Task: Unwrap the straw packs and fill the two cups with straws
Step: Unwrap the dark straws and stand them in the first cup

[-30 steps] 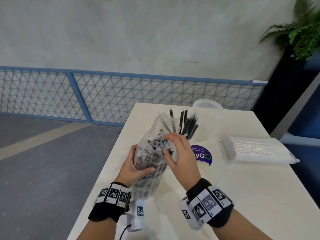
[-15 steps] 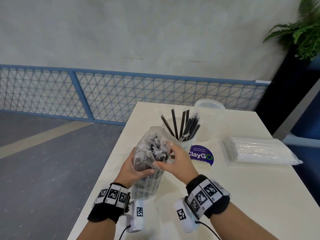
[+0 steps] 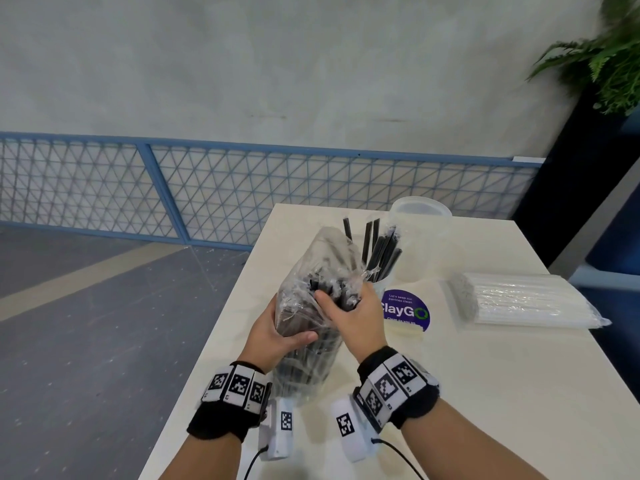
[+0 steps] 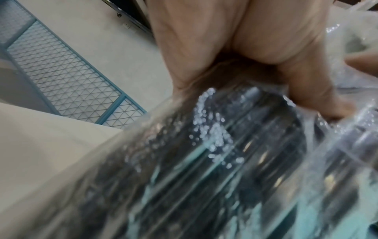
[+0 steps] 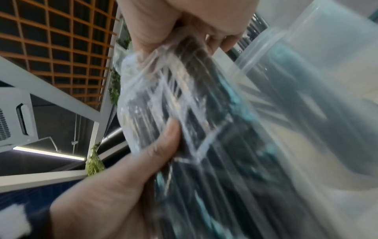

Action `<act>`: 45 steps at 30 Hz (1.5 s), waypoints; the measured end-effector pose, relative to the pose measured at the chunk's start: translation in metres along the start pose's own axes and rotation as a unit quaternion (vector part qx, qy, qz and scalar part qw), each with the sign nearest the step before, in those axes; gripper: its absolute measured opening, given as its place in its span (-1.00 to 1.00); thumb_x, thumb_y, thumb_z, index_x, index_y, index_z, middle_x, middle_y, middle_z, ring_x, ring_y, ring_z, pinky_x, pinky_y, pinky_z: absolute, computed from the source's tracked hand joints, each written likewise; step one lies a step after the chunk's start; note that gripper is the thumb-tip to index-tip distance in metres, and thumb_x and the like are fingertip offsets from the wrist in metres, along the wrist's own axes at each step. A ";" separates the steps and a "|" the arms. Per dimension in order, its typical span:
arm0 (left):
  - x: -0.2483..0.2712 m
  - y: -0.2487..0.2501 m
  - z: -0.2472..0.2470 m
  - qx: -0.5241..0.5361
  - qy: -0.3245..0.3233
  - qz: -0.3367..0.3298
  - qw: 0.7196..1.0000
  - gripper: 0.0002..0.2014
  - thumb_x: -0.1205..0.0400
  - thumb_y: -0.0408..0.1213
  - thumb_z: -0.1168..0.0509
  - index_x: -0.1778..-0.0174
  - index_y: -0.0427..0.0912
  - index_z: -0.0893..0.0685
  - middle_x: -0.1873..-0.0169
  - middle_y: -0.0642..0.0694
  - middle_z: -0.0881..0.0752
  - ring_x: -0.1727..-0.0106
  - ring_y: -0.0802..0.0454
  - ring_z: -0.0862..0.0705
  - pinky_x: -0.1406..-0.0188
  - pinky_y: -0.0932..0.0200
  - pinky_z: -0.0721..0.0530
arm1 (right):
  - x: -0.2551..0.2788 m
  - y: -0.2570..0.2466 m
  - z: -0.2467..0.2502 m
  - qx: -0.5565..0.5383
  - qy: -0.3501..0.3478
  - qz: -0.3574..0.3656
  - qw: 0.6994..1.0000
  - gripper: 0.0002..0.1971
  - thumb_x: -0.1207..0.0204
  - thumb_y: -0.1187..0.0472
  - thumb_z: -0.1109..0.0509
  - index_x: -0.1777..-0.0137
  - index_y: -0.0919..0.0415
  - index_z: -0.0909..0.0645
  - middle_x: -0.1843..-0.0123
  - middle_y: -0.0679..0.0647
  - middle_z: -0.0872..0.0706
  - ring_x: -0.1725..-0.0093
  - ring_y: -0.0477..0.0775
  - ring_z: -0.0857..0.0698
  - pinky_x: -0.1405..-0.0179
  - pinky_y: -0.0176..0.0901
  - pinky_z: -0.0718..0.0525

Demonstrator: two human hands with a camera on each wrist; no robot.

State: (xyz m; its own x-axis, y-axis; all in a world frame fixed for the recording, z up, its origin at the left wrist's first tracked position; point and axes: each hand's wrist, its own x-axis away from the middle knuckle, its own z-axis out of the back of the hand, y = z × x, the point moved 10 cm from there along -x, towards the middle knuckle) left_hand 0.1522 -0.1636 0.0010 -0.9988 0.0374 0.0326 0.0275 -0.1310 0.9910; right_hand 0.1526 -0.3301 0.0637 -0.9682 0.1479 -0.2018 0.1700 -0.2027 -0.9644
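Straw pack (image 3: 311, 306) held over cream table (image 3: 485, 375); grey wall (image 3: 277, 64) behind.

Round purple sticker (image 3: 405, 311) on the cream tabletop (image 3: 485, 375), head view:
- Small white lines at the top: "Let's keep our pantries clean."
- Large white wordmark across the middle: "ClayGO", its first letter cut off by the right hand (image 3: 349, 317), its last letter drawn as a green ring.
- Small white line beneath, partly legible: "Clean as you go".

Black-and-white square code markers on the white wristband blocks (image 3: 239, 388): patterns only; the tiny characters printed beside them are too small to read.

Both wrist views: no legible text.
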 end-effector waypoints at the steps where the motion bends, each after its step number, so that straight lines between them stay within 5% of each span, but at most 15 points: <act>1: -0.001 -0.001 0.000 -0.002 -0.001 0.002 1.000 -0.19 -0.21 -0.40 -0.61 -0.39 -0.11 -0.45 -0.15 0.05 -0.71 -0.16 0.26 -0.69 -0.19 0.29 -0.63 | -0.002 -0.006 0.006 -0.005 0.009 0.003 1.000 -0.70 -0.20 -0.19 -0.53 0.13 -0.18 -0.55 -0.02 0.16 -0.72 -0.08 0.11 -0.70 -0.16 0.12 -0.68; 5: -0.004 -0.003 -0.001 -0.031 0.003 0.007 0.999 -0.23 -0.23 -0.38 -0.62 -0.36 -0.09 -0.48 -0.14 0.07 -0.71 -0.22 0.17 -0.66 -0.31 0.18 -0.55 | -0.016 -0.034 0.031 -0.099 0.026 0.008 0.995 -0.77 -0.33 0.15 -0.58 0.03 0.08 -0.67 0.07 0.02 -0.80 0.03 -0.05 -0.77 -0.11 -0.10 -0.70; 10: -0.004 0.003 -0.005 -0.083 0.001 0.003 0.997 -0.32 -0.28 -0.39 -0.60 -0.28 -0.01 -0.48 0.00 0.23 -0.66 -0.06 0.43 -0.59 0.07 0.69 -0.48 | -0.026 -0.042 0.047 -0.224 0.041 -0.014 0.974 -0.74 -0.35 0.35 -0.54 -0.03 0.20 -0.67 0.11 -0.03 -0.80 0.09 -0.14 -0.77 -0.02 -0.19 -0.72; 15: -0.004 0.007 -0.001 -0.099 0.018 -0.001 0.995 -0.33 -0.27 -0.39 -0.61 -0.26 -0.02 -0.48 0.01 0.20 -0.66 -0.05 0.35 -0.62 -0.12 0.41 -0.51 | -0.021 -0.036 0.017 -0.218 -0.128 -0.026 0.967 -0.46 -0.19 0.28 -0.61 -0.21 0.16 -0.58 -0.03 0.03 -0.80 -0.12 -0.02 -0.75 -0.12 -0.17 -0.70; 17: -0.004 0.006 -0.004 -0.099 0.008 -0.005 0.995 -0.33 -0.26 -0.39 -0.61 -0.24 0.01 -0.49 0.00 0.23 -0.67 0.02 0.52 -0.64 -0.09 0.49 -0.59 | -0.012 -0.029 0.006 -0.162 -0.172 -0.036 0.971 -0.62 -0.25 0.36 -0.60 -0.07 0.11 -0.71 0.05 0.02 -0.84 -0.06 -0.04 -0.78 -0.05 -0.22 -0.71; 19: -0.004 0.006 -0.005 -0.095 0.005 -0.008 0.995 -0.34 -0.26 -0.41 -0.61 -0.24 -0.01 -0.50 0.01 0.22 -0.68 0.07 0.57 -0.64 0.02 0.60 -0.58 | -0.010 -0.027 0.008 -0.135 -0.137 -0.034 0.981 -0.74 -0.29 0.42 -0.57 0.14 0.05 -0.76 0.20 -0.04 -0.84 0.07 -0.07 -0.80 0.01 -0.24 -0.70; 26: 0.000 0.009 0.001 -0.100 -0.004 0.009 0.995 -0.33 -0.27 -0.36 -0.60 -0.24 0.01 -0.45 0.02 0.26 -0.62 -0.03 0.43 -0.57 0.02 0.64 -0.51 | -0.030 -0.051 0.043 -0.252 0.024 -0.039 0.967 -0.80 -0.36 0.39 -0.52 0.02 0.42 -0.69 0.16 0.10 -0.79 0.14 -0.07 -0.75 0.10 -0.28 -0.71; 30: 0.003 0.014 -0.002 -0.084 -0.013 0.005 0.996 -0.39 -0.30 -0.42 -0.58 -0.12 0.04 -0.41 0.05 0.34 -0.56 -0.02 0.47 -0.52 0.08 0.78 -0.39 | -0.035 -0.058 0.059 -0.294 0.084 -0.052 0.951 -0.88 -0.37 0.38 -0.52 0.11 0.33 -0.69 0.16 0.24 -0.77 0.07 0.14 -0.74 -0.04 0.02 -0.71; 33: 0.003 0.006 0.008 -0.041 0.001 0.024 0.999 -0.41 -0.19 -0.29 -0.63 -0.07 0.08 -0.54 -0.05 0.13 -0.72 -0.15 0.25 -0.66 -0.37 0.17 -0.53 | -0.044 -0.060 0.071 -0.351 0.116 -0.066 0.927 -0.85 -0.40 0.38 -0.50 0.05 0.32 -0.64 0.32 0.10 -0.77 0.20 0.10 -0.74 0.16 -0.05 -0.74; 35: 0.003 0.005 0.013 -0.014 0.009 0.026 1.000 -0.28 -0.07 -0.08 -0.69 -0.15 0.02 -0.58 -0.08 -0.02 -0.76 -0.19 0.04 -0.70 -0.38 -0.12 -0.54 | -0.050 -0.059 0.078 -0.379 0.131 -0.081 0.912 -0.87 -0.41 0.38 -0.49 0.07 0.31 -0.63 0.39 0.04 -0.77 0.31 0.03 -0.75 0.30 -0.16 -0.73; 37: 0.004 0.005 0.014 -0.005 0.016 0.031 0.999 -0.21 -0.02 -0.02 -0.69 -0.18 -0.06 -0.59 -0.08 -0.07 -0.77 -0.18 -0.02 -0.71 -0.36 -0.19 -0.56 | -0.052 -0.055 0.080 -0.393 0.141 -0.106 0.902 -0.91 -0.41 0.38 -0.49 0.15 0.26 -0.63 0.44 0.01 -0.75 0.39 -0.04 -0.74 0.38 -0.22 -0.71; 41: 0.003 0.004 0.019 -0.016 0.038 0.035 0.999 -0.45 -0.22 -0.35 -0.61 -0.10 -0.02 -0.60 -0.02 -0.06 -0.78 -0.12 0.00 -0.74 -0.32 -0.16 -0.59 | -0.048 -0.041 0.081 -0.437 0.160 -0.153 0.872 -0.86 -0.41 0.38 -0.49 0.06 0.30 -0.63 0.32 0.12 -0.74 0.42 -0.04 -0.75 0.43 -0.24 -0.71; 45: 0.003 0.005 0.025 -0.006 0.068 0.029 0.997 -0.50 -0.28 -0.37 -0.59 -0.09 0.01 -0.60 -0.02 -0.05 -0.77 -0.12 0.02 -0.72 -0.31 -0.09 -0.59 | -0.048 -0.035 0.085 -0.468 0.169 -0.153 0.854 -0.85 -0.43 0.38 -0.47 0.03 0.33 -0.61 0.27 0.19 -0.70 0.40 0.01 -0.73 0.33 -0.15 -0.75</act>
State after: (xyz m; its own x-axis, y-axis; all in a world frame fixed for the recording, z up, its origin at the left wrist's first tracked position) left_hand 0.1505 -0.1389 0.0089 -0.9918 -0.1062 0.0717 0.0863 -0.1402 0.9864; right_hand 0.1770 -0.4126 0.1216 -0.9123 0.3579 0.1990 0.1436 0.7348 -0.6629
